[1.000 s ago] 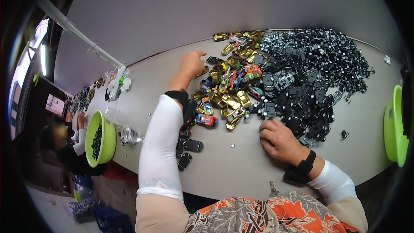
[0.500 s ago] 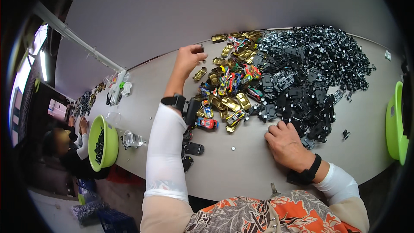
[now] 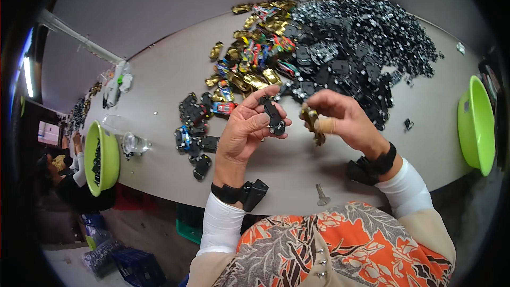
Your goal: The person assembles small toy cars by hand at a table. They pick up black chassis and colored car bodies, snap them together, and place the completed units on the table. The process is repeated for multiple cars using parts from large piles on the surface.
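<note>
In my left hand is a black toy car chassis with small wheels, pinched between thumb and fingers. Close to its right, my right hand grips a gold toy car body, which is slightly blurred and partly covered by the fingers. The two parts are held apart above the near side of the table. Beyond my hands lies a heap of gold and coloured car bodies. Beside it, to the right, black chassis are piled up. Several cars and chassis lie left of my left hand.
Small wheel parts form a heap at the back right. Green basins stand at the right and left. A clear cup is near the left basin. A metal key-like piece lies near my body. Another person sits far left.
My left hand has come back from the far side of the table to the middle and now shows the chassis. My right hand has lifted off the table, with the gold body in it.
</note>
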Motion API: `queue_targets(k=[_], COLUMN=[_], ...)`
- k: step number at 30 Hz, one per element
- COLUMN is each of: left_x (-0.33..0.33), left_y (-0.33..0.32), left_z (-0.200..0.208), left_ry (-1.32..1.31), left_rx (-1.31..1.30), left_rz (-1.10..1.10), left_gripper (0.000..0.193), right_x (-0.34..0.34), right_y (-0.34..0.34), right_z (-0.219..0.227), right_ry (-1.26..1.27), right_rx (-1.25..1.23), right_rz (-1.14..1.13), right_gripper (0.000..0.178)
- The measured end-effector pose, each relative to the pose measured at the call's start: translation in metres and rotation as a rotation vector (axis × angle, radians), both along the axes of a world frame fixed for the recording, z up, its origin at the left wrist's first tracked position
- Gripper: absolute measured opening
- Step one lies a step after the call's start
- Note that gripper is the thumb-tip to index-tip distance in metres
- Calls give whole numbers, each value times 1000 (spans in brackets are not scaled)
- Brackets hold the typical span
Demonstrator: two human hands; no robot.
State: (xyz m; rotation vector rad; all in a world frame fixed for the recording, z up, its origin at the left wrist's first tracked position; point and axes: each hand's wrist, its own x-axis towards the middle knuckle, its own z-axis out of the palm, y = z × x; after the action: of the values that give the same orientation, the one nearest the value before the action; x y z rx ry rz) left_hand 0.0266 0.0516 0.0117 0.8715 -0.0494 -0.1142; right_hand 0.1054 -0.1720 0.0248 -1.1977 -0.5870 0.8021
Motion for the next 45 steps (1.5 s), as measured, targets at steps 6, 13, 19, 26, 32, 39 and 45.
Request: queue_targets(k=[6, 13, 19, 26, 32, 39, 45], left_x=[1, 0, -6, -14, 0, 23, 12], left_y=[-29, -37, -25, -23, -20, -25, -26], left_z=[-13, -21, -25, -19, -3, 14, 1], left_ry=[151, 229, 264, 294, 221, 160, 182], left_rx=[94, 123, 153, 178, 367, 265, 247], left_rz=[31, 94, 95, 128, 189, 152, 192], left_gripper=[24, 25, 34, 43, 43, 31, 25], right_x=[-4, 4, 7, -2, -5, -1, -2], right_y=[-1, -3, -6, -4, 0, -4, -1], right_z=[-21, -23, -35, -32, -35, -32, -27], right_ry=[393, 257, 164, -129, -714, -487, -156], right_rx=[199, 14, -119, -319, -362, -413, -374], right_rz=[66, -29, 25, 66, 98, 134, 133], right_gripper=[40, 35, 29, 23, 25, 27, 21])
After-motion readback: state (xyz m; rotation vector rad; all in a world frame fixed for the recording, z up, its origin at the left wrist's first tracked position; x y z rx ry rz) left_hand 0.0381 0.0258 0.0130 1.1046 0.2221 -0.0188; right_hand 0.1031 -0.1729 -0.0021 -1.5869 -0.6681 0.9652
